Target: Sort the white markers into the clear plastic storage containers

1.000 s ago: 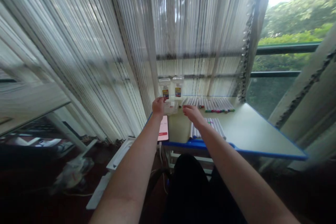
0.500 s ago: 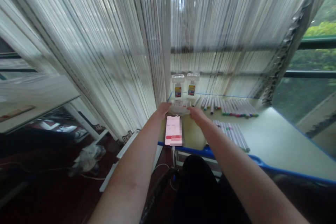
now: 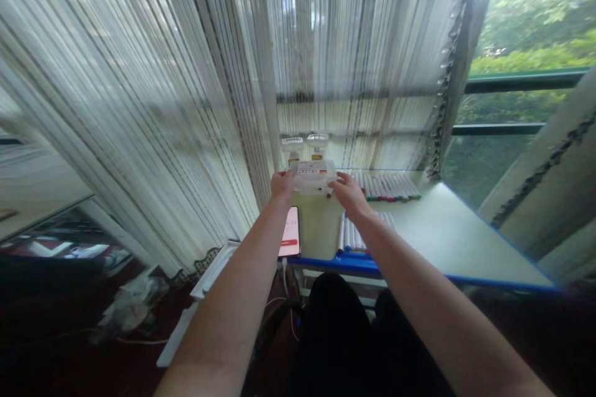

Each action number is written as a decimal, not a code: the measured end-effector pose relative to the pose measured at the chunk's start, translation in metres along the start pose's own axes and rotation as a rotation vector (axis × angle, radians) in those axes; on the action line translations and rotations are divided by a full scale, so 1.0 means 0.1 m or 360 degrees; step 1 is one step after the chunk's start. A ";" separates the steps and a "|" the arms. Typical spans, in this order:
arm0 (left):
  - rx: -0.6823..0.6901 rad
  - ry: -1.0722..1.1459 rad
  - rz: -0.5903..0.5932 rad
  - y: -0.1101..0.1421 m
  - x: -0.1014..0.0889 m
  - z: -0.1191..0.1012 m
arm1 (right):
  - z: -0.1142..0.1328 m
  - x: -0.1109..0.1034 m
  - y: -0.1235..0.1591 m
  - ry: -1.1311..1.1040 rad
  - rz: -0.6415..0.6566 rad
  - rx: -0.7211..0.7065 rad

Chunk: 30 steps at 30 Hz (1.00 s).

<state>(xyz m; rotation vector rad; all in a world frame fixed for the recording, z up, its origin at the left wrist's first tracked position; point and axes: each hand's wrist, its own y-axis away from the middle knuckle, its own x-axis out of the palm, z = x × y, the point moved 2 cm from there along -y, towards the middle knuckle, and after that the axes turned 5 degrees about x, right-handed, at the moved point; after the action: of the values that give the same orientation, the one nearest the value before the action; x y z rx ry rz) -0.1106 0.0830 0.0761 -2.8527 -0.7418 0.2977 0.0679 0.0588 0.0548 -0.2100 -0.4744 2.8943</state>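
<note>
A clear plastic box (image 3: pixel 313 175) with a printed label on top is held between my two hands above the table. My left hand (image 3: pixel 282 183) grips its left end, and my right hand (image 3: pixel 347 191) has its fingers on the right end. Behind the box stand two clear bottles (image 3: pixel 317 145) with yellow labels, partly hidden by it. White markers with coloured caps (image 3: pixel 390 187) lie in a row to the right of the box. More white markers (image 3: pixel 352 236) are spread nearer the front edge, partly covered by my right forearm.
A phone (image 3: pixel 291 234) with a lit screen lies at the table's front left, its white cable (image 3: pixel 285 279) hanging down. The pale table (image 3: pixel 447 229) has a blue edge. String curtains (image 3: pixel 233 62) hang behind. A plastic bag (image 3: pixel 135 301) lies on the floor at left.
The clear box has been raised off the table between my hands and now covers part of the bottles. The camera view has turned to the right.
</note>
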 end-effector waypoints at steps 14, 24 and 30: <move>0.0100 0.0294 0.0783 1.29 1.37 -0.71 | -0.11 -2.04 0.34 -0.0611 -0.0279 0.0218; 0.1112 0.0148 0.1063 1.42 1.62 -0.69 | -0.43 -2.65 0.68 -0.0894 -0.0122 0.0406; 0.0592 0.0467 0.1043 1.39 1.74 -0.64 | -0.46 -2.64 0.89 -0.1118 0.0060 0.0464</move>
<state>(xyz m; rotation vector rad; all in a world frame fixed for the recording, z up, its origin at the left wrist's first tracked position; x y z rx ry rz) 0.1169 0.0422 0.0819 -2.5991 0.2910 0.0777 0.3165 -0.0681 0.0107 0.8665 -0.1319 2.9538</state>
